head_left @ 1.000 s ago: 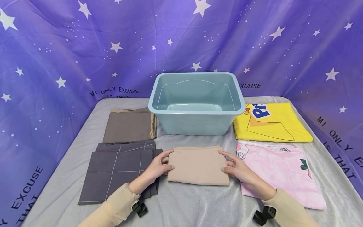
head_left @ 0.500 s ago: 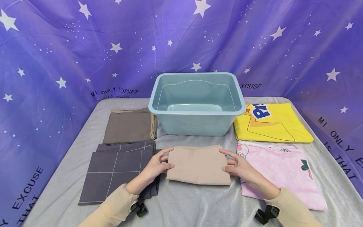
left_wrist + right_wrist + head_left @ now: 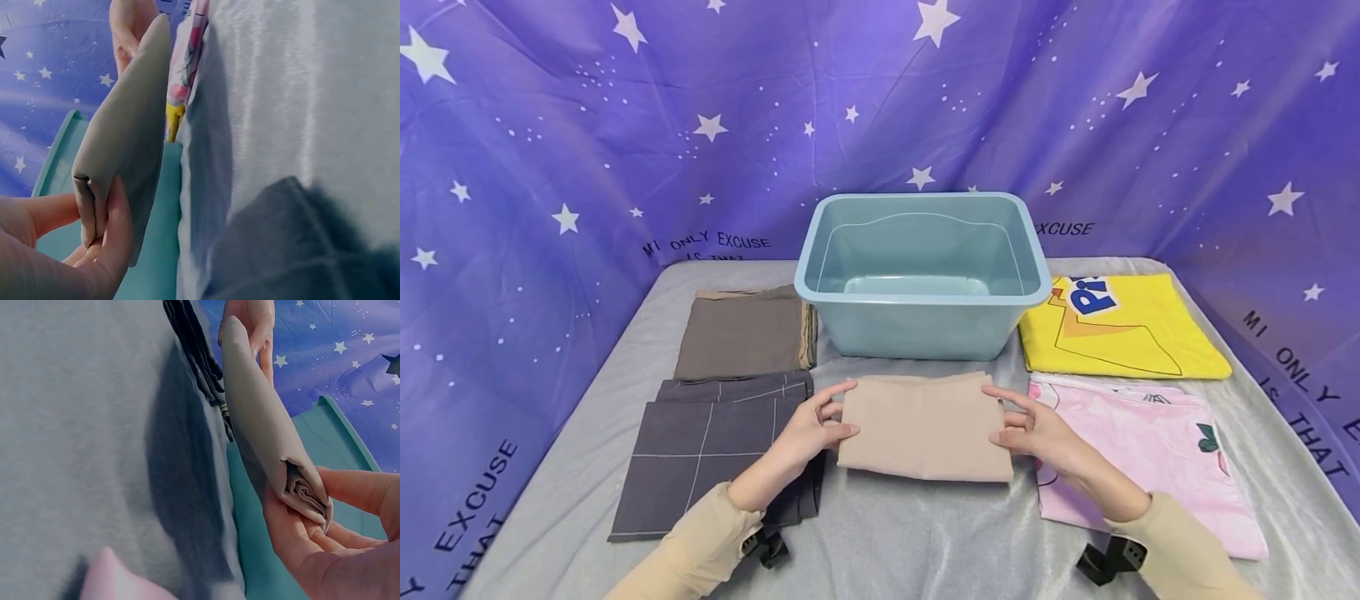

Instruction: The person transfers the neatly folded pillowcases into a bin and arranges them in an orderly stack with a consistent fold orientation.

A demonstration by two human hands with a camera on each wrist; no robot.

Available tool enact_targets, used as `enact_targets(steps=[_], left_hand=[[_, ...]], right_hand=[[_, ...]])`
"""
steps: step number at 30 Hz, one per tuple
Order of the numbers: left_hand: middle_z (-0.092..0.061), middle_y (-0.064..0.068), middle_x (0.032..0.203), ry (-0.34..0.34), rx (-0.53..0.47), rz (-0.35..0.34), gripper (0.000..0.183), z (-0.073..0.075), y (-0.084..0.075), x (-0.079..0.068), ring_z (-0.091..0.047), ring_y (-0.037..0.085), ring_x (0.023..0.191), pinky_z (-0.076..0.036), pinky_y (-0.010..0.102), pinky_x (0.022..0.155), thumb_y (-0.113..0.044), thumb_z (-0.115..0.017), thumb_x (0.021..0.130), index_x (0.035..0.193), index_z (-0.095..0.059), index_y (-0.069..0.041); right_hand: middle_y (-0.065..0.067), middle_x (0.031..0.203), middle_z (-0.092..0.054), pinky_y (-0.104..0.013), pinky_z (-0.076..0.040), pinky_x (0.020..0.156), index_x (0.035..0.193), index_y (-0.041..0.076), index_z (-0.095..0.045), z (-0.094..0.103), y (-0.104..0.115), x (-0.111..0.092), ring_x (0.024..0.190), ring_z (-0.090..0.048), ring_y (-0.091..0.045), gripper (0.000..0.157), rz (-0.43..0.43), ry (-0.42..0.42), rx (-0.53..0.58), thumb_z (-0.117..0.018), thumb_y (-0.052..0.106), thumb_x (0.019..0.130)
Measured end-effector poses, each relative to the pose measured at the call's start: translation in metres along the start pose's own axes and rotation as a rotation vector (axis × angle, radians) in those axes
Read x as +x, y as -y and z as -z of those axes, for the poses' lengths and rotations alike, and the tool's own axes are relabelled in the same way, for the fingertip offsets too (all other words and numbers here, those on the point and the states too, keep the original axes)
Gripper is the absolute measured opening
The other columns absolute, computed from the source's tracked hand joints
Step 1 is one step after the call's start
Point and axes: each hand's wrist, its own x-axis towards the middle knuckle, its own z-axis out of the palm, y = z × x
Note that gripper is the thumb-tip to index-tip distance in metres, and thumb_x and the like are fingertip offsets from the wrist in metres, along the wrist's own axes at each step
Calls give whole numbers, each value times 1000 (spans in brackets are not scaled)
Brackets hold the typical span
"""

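Note:
A folded beige cloth is held up by its two short ends, off the grey bed surface, with a shadow below it in both wrist views. My left hand pinches the left end, thumb on the near face and fingers curled behind and under. At the opposite end, my right hand grips in the same way. The right wrist view shows rolled inner layers at the cloth's end. Just beyond the cloth stands a light-blue plastic tub with bare insides.
On the left lie a folded brown cloth and a dark grey checked cloth. A yellow printed cloth and a pink one lie on the right. A purple starry curtain hangs behind and along both sides.
Both hands have raised the beige cloth from the surface and moved it slightly forward, toward the tub. The tub and the other folded cloths stay where they were.

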Motion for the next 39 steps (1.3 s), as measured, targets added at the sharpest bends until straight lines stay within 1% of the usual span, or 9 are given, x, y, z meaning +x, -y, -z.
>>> enact_targets(steps=[4,9,15,20,27,33,36,39], left_hand=[[-58,19,109,4,-17,-19,63,1,-4,0,-63,14,70,-51,30,61,10,-57,77,134,-34,-5],[-59,16,108,-3,-26,-31,65,2,-9,-1,-63,15,70,-51,31,60,10,-58,77,134,-35,-9],[-59,15,109,-8,-21,-50,64,3,-17,-2,-62,15,70,-51,32,61,10,-57,77,134,-37,-11],[-59,15,110,-2,-27,-70,64,4,-25,-3,-61,12,70,-51,32,62,9,-57,77,134,-36,-10],[-58,14,111,14,-22,-81,64,4,-36,-6,-61,13,73,-51,32,63,9,-58,78,134,-36,-12],[-57,14,112,11,-22,-76,63,3,-44,-9,-62,15,76,-51,34,65,6,-58,79,134,-37,-14],[-57,13,112,11,-28,-77,62,3,-48,-12,-62,17,79,-51,35,67,6,-58,79,134,-37,-16],[-58,11,112,6,-38,-74,61,2,-52,-14,-62,17,81,-51,35,68,5,-59,79,133,-39,-17]], right_hand=[[-10,99,-62,-29,-49,76,138,-4,-14,0,5,-1,89,-61,-15,68,21,2,-15,-55,0,83],[-7,96,-63,-28,-49,76,139,1,-18,0,12,-2,88,-60,-13,67,24,-26,-43,-56,3,84],[-7,92,-63,-27,-49,74,138,0,-21,-1,18,-3,84,-60,-11,65,69,-51,-43,-56,-1,83],[-2,82,-61,-24,-49,71,137,2,-26,-1,23,-4,77,-57,-8,63,102,-73,-65,-57,-2,82],[-2,83,-62,-25,-48,74,136,6,-30,-2,32,-7,78,-59,-9,65,79,-130,-100,-61,2,80],[-3,82,-62,-26,-48,75,137,8,-29,-1,40,-9,80,-60,-11,65,72,-126,-83,-60,2,80],[-5,87,-63,-27,-48,77,137,9,-30,-1,45,-11,83,-60,-13,65,69,-126,-75,-60,2,80],[-4,84,-63,-26,-48,76,136,10,-31,-2,49,-13,81,-60,-12,64,72,-130,-85,-61,2,80]])
